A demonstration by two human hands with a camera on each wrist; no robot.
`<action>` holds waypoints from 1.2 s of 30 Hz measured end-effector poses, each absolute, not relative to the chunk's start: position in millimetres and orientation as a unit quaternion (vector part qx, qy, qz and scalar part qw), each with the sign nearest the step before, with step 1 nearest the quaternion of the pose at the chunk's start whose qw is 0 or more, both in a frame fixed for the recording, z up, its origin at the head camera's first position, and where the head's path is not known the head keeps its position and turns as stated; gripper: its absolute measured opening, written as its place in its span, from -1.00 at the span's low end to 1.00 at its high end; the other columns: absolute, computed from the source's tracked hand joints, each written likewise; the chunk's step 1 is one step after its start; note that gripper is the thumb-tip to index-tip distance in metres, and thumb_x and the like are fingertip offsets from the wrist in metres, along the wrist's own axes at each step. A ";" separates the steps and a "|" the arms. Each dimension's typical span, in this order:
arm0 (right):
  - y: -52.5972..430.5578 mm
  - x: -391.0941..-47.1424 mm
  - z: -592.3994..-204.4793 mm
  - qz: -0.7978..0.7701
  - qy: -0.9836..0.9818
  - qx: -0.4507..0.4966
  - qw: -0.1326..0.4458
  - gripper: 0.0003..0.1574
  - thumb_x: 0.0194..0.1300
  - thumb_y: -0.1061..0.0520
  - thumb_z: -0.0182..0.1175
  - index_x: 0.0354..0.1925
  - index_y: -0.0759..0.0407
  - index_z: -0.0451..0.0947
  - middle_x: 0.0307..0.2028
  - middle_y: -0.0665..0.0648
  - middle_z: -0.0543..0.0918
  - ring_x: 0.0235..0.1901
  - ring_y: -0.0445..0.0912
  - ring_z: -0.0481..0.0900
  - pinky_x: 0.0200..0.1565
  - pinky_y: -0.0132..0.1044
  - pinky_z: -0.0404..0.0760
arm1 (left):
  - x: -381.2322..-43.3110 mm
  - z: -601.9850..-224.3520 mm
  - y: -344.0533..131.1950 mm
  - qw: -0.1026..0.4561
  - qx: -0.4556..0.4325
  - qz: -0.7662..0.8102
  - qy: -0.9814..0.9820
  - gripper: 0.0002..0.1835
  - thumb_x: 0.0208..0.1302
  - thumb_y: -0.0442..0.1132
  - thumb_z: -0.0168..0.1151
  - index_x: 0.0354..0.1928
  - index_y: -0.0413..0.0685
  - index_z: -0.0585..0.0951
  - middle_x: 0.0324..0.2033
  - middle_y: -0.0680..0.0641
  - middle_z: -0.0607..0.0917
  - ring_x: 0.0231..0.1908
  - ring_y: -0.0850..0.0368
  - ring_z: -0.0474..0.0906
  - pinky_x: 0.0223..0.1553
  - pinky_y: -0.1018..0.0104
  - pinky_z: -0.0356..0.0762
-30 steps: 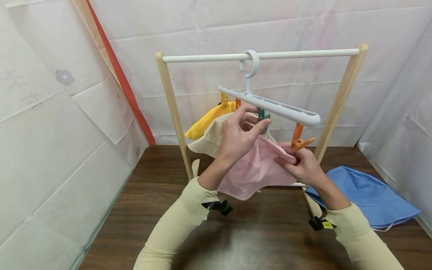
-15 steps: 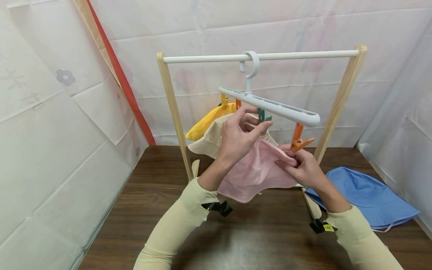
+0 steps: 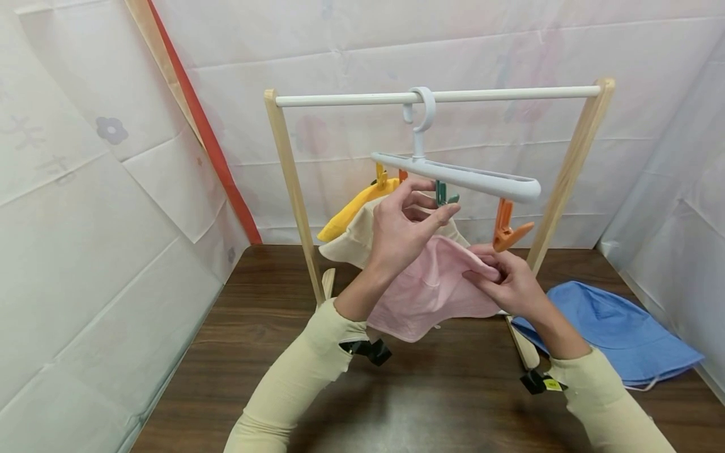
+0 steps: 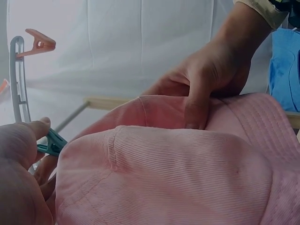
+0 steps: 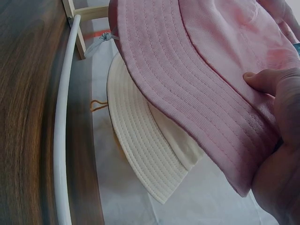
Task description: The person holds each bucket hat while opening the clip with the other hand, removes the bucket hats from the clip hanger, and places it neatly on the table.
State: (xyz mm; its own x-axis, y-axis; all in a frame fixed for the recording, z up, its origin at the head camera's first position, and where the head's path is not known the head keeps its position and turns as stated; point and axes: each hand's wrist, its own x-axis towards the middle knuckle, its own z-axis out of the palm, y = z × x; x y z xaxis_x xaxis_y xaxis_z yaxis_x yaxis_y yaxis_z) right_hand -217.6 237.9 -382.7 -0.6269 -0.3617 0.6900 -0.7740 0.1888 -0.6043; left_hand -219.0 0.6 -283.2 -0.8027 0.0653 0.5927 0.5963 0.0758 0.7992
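Observation:
A pink bucket hat (image 3: 430, 283) hangs below a white clip hanger (image 3: 470, 178). My right hand (image 3: 510, 280) pinches its brim, the thumb lying on the cloth in the right wrist view. My left hand (image 3: 399, 229) holds a green clip (image 3: 444, 194) under the hanger between thumb and fingers. In the left wrist view that clip (image 4: 54, 143) sits at the edge of the pink crown (image 4: 178, 164); whether its jaws grip the cloth I cannot tell. An orange clip (image 3: 506, 229) dangles just above my right hand, holding nothing.
Behind the pink hat hang a cream bucket hat (image 3: 354, 236) and a yellow hat (image 3: 351, 211). A yellow clip (image 3: 381, 176) holds the yellow one. The hanger hooks over a rack's white rail (image 3: 510, 94). A blue bucket hat (image 3: 617, 330) lies on the table at right.
The hanger has tilted and shifted slightly right, its clips and the yellow hat moving along. The pink hat hangs slightly lower. Both hands have kept their holds and barely moved.

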 end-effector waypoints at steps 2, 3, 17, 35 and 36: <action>238.2 -217.8 -382.8 0.510 -0.743 0.383 0.202 -0.41 0.16 0.70 0.39 0.16 0.49 0.67 -0.04 -0.37 0.81 -0.34 -0.41 0.60 -0.34 -0.52 0.57 | -218.9 -282.6 1.1 0.207 -0.235 -0.641 -0.700 -0.66 0.38 -0.28 0.62 0.09 -0.22 0.71 -0.18 -0.32 0.92 -0.32 0.01 0.92 -0.17 0.28 0.89; 238.4 -217.9 -382.8 0.511 -0.743 0.383 0.201 -0.41 0.16 0.70 0.39 0.16 0.49 0.67 -0.04 -0.37 0.81 -0.34 -0.41 0.60 -0.34 -0.51 0.56 | -218.8 -282.4 1.3 0.206 -0.235 -0.642 -0.700 -0.66 0.38 -0.28 0.62 0.09 -0.21 0.72 -0.17 -0.31 0.92 -0.32 0.02 0.92 -0.16 0.28 0.89; 239.1 -218.5 -382.6 0.511 -0.741 0.388 0.199 -0.39 0.15 0.73 0.37 0.16 0.48 0.66 -0.10 -0.35 0.81 -0.39 -0.41 0.58 -0.42 -0.44 0.51 | -218.8 -282.5 1.0 0.196 -0.238 -0.658 -0.687 -0.64 0.40 -0.28 0.60 0.15 -0.18 0.71 -0.12 -0.31 0.92 -0.35 0.20 0.88 -0.15 0.23 0.90; 240.9 -221.0 -384.2 0.518 -0.730 0.399 0.199 -0.36 0.15 0.74 0.36 0.19 0.46 0.65 -0.08 -0.31 0.84 -0.38 -0.42 0.63 -0.41 -0.49 0.56 | -218.6 -282.3 -5.4 0.203 -0.257 -0.667 -0.669 -0.61 0.42 -0.30 0.55 0.20 -0.24 0.69 -0.15 -0.36 0.89 -0.30 -0.24 0.89 -0.18 0.26 0.86; 241.1 -221.2 -384.1 0.517 -0.730 0.399 0.199 -0.34 0.14 0.75 0.35 0.19 0.46 0.65 -0.08 -0.31 0.84 -0.38 -0.43 0.63 -0.40 -0.50 0.56 | -218.7 -282.3 -6.1 0.204 -0.258 -0.668 -0.668 -0.61 0.42 -0.31 0.55 0.20 -0.25 0.69 -0.16 -0.37 0.89 -0.32 -0.20 0.89 -0.19 0.25 0.86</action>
State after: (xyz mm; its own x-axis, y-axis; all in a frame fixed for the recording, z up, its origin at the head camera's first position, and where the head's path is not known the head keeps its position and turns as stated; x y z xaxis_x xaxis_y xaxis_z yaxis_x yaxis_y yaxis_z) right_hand -221.2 241.1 -384.1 -0.6018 -0.3776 0.7038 -0.7893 0.1465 -0.5963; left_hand -218.7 -6.1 -282.3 -0.7835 0.0734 0.6170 0.6170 -0.0251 0.7865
